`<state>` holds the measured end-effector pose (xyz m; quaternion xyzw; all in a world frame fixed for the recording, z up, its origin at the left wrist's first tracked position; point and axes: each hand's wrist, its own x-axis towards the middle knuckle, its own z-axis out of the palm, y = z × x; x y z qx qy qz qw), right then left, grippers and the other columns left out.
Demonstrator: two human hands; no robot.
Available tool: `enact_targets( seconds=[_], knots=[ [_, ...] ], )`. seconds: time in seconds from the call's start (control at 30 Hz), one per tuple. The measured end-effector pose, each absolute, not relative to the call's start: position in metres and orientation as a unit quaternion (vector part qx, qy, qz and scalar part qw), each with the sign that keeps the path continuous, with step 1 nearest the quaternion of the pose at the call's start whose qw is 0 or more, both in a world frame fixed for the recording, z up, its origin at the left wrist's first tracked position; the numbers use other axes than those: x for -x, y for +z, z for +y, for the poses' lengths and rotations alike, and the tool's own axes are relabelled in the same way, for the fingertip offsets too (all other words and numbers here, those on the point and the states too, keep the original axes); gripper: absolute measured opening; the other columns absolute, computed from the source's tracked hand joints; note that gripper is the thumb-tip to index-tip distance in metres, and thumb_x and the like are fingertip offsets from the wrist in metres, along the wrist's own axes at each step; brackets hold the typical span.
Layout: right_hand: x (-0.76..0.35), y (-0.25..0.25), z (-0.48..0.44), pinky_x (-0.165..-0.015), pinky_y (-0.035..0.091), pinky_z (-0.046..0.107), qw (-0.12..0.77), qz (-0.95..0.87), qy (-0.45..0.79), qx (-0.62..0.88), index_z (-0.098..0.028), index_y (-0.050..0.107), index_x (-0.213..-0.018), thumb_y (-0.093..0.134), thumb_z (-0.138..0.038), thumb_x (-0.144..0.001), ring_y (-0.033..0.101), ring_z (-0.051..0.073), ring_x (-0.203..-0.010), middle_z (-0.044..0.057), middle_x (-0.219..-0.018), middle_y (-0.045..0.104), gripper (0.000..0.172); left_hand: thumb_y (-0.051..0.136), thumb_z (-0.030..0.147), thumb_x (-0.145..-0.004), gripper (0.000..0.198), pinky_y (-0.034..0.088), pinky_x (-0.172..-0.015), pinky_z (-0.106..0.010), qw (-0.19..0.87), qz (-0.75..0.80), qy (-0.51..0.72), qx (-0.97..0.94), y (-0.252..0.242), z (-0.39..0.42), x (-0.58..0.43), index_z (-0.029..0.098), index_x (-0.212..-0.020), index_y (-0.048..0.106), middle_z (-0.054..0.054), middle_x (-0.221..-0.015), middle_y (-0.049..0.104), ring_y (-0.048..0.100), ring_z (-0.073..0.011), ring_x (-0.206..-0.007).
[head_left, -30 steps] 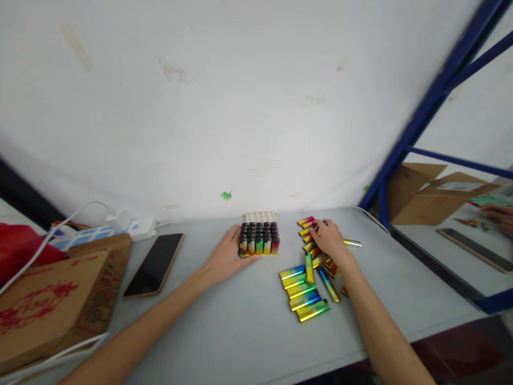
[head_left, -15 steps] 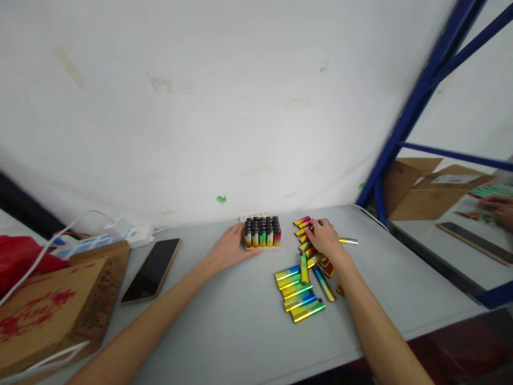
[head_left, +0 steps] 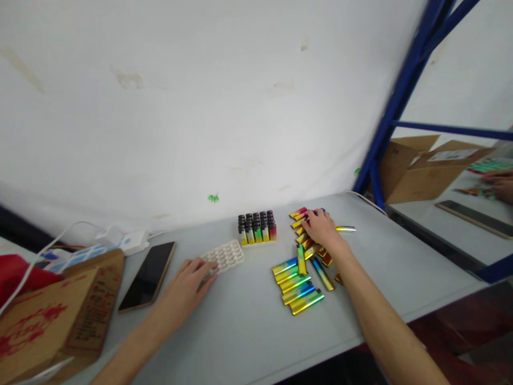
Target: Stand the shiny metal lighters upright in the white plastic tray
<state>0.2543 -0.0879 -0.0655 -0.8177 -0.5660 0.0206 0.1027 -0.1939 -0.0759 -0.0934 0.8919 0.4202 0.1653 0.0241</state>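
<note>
Fingers of my left hand (head_left: 196,275) close over the left end of a white tray with rows of holes (head_left: 230,256). A small greyish piece shows by the thumb; I cannot make out what it is. Just right of that tray, several black-topped lighters (head_left: 257,230) stand upright in a packed block. My right hand (head_left: 320,230) curls down over a column of shiny lighters lying flat, its fingers closed round some of them and partly hiding them. Nearer the front lie more loose lighters (head_left: 298,294), yellow with green or blue.
A phone (head_left: 148,275) lies on the grey table (head_left: 224,331), beside a cardboard box (head_left: 44,321) and a power strip (head_left: 132,240). Blue rack posts (head_left: 390,107) rise at the right. Beyond them are an open carton (head_left: 420,174) and another person's hand (head_left: 503,184).
My left hand has left the block of standing lighters and moved left and nearer. The white tray, formerly mostly hidden behind the block, now lies left of it. My right hand stays over the lighters.
</note>
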Motion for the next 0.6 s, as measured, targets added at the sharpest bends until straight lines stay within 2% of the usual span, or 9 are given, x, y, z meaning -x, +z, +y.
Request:
enact_targets(
  seconds=[0.13, 0.3, 0.43, 0.6],
  knots=[
    [-0.252, -0.063, -0.089, -0.118, 0.051, 0.050, 0.103, -0.567, 0.024, 0.817, -0.016, 0.068, -0.156, 0.048, -0.037, -0.121, 0.062, 0.041, -0.144, 0.025, -0.158, 0.063, 0.046, 0.057, 0.041, -0.116, 0.033, 0.065, -0.106, -0.050, 0.033, 0.391, 0.123, -0.911, -0.085, -0.099, 0.191, 0.031, -0.136, 0.081, -0.010, -0.123, 0.082, 0.073, -0.0352, -0.119],
    [-0.252, -0.062, -0.090, -0.117, 0.050, 0.048, 0.104, -0.572, 0.028, 0.813, -0.017, 0.068, -0.156, 0.049, -0.037, -0.121, 0.063, 0.040, -0.143, 0.025, -0.157, 0.064, 0.045, 0.058, 0.033, -0.116, 0.028, 0.068, -0.100, -0.043, 0.057, 0.361, 0.114, -0.924, -0.071, -0.113, 0.180, 0.036, -0.131, 0.082, -0.006, -0.121, 0.080, 0.077, -0.0307, -0.114],
    [-0.252, -0.061, -0.090, -0.118, 0.050, 0.048, 0.096, -0.575, 0.024, 0.812, -0.015, 0.067, -0.156, 0.048, -0.037, -0.121, 0.062, 0.040, -0.144, 0.026, -0.158, 0.064, 0.046, 0.054, 0.032, -0.119, 0.030, 0.066, -0.108, -0.046, 0.045, 0.333, 0.150, -0.930, -0.073, -0.107, 0.157, 0.031, -0.134, 0.080, -0.007, -0.125, 0.080, 0.076, -0.0300, -0.118],
    [-0.252, -0.060, -0.091, -0.120, 0.049, 0.046, 0.086, -0.572, 0.031, 0.815, -0.017, 0.064, -0.161, 0.047, -0.037, -0.122, 0.060, 0.039, -0.147, 0.022, -0.162, 0.061, 0.047, 0.053, 0.028, -0.120, 0.029, 0.067, -0.106, -0.046, 0.039, 0.302, 0.174, -0.937, -0.078, -0.085, 0.116, 0.025, -0.129, 0.080, -0.008, -0.122, 0.080, 0.078, -0.0279, -0.114]
  ],
)
